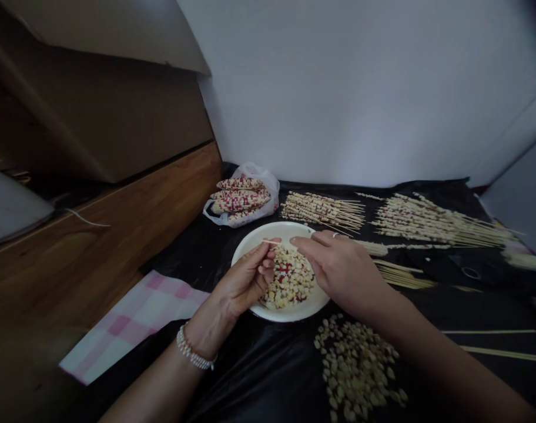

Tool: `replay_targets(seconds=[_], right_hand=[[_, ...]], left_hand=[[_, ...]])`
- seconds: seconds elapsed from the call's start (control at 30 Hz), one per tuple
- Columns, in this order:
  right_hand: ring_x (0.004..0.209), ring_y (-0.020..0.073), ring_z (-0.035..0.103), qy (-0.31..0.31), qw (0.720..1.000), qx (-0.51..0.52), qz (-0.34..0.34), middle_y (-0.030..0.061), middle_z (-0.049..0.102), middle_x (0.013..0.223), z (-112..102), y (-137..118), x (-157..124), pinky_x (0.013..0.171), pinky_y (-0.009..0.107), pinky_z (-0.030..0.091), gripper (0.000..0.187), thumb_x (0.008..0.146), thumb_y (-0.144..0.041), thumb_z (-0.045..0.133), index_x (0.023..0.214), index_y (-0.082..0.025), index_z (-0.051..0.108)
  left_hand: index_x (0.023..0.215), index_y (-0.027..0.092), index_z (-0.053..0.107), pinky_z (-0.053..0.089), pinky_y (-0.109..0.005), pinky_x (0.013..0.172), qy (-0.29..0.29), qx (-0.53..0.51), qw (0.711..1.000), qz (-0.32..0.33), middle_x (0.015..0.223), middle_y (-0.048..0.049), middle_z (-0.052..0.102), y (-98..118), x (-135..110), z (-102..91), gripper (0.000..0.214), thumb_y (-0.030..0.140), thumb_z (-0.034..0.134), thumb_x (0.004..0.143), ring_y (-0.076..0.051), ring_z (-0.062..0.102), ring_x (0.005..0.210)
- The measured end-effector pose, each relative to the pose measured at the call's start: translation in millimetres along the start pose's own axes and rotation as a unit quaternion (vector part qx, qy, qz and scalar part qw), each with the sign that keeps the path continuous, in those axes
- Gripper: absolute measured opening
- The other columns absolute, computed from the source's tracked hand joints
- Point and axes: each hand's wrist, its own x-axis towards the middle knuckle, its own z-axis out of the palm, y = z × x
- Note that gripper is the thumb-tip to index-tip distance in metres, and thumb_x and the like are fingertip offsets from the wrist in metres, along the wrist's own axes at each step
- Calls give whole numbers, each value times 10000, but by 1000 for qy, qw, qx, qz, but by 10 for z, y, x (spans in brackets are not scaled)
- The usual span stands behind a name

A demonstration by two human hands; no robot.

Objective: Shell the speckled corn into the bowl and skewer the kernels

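The left hand (248, 276) is pinching a thin stick (269, 241) between thumb and fingers, and the stick is lying nearly level above the far part of a white bowl (290, 318). The right hand (341, 264) is hovering over the bowl's right side, its fingers bending close together and pointing left towards the stick; whether they are gripping anything I cannot tell. Below both hands, cream and dark red kernels (292, 285) are filling the bowl's bottom. The bowl is resting on a black sheet (250, 370). Nearer and to the right, a loose pile of seeds (356, 364) is spreading over the sheet. To the right, bare sticks (398, 275) are lying beside the right forearm. Farther out, a smaller threaded bundle (312, 207) is lying beyond the bowl, and a larger threaded bundle (420, 223) is stretching to its right. At far left, speckled cobs (240, 202) are sitting in a plastic bag (273, 181). At near left, a checked cloth (131, 323) is lying flat.
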Motion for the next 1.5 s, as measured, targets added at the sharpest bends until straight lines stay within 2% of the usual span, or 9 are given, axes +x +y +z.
replay_targets(seconds=[0.07,0.2,0.3,0.43,0.5,0.63,0.77,1.17,1.5], right_hand=[[795,172,541,4,1000,-3,-4,52,614,886,-5,15,0,692,284,360,320,851,-50,429,1068,-181,625],[787,172,531,3,1000,1,-20,63,587,872,-4,28,4,687,281,364,233,835,-37,428,912,-144,620],[741,177,520,31,998,-32,-42,44,584,795,-7,19,-2,656,290,342,180,859,-83,460,863,-160,623],[680,174,497,84,991,-89,-54,20,596,752,-23,8,-19,618,298,301,251,847,-71,490,1021,-178,636],[695,175,495,98,987,-107,-63,23,592,753,-32,6,-22,627,299,297,269,835,-48,479,1008,-172,643],[747,183,500,100,985,-120,-75,43,591,780,-40,1,-17,650,301,299,237,800,-26,472,881,-157,651],[715,179,494,116,982,-127,-80,36,584,749,-33,-10,-14,631,302,291,233,780,-22,476,843,-162,651],[729,200,530,103,982,-142,-75,48,612,770,10,-24,-33,598,316,316,249,780,-38,519,944,-137,678],[705,195,542,128,975,-168,-68,55,624,774,12,-76,-43,585,321,317,244,788,-37,518,954,-112,681]], left_hand=[[944,48,660,502,-82,489,17,6,1000,4,726,-51,635,-2,-4,18,220,74,442,934,-39,600,554],[1026,34,659,563,-121,621,31,22,999,30,839,-90,689,-6,-1,32,249,-19,456,891,-75,663,671],[970,41,669,565,-120,609,49,10,998,41,876,-95,703,-2,18,9,216,-7,475,889,-79,673,679],[850,62,667,542,-113,524,68,-20,997,22,772,-63,689,15,38,-13,181,94,501,914,-66,650,605],[833,74,665,530,-112,498,63,-31,997,17,753,-49,683,22,37,-13,174,113,515,912,-63,642,588],[857,75,673,531,-108,503,64,-39,997,22,742,-41,681,20,32,1,165,89,516,905,-64,647,597],[894,72,686,566,-126,550,71,-21,996,51,811,-58,710,8,35,3,166,46,522,889,-86,682,650],[901,71,689,581,-133,558,63,-1,997,38,811,-70,725,1,18,-7,151,21,552,861,-113,710,684],[877,79,683,580,-126,583,60,-4,998,35,830,-64,724,18,33,-8,161,-5,548,851,-110,712,700]])
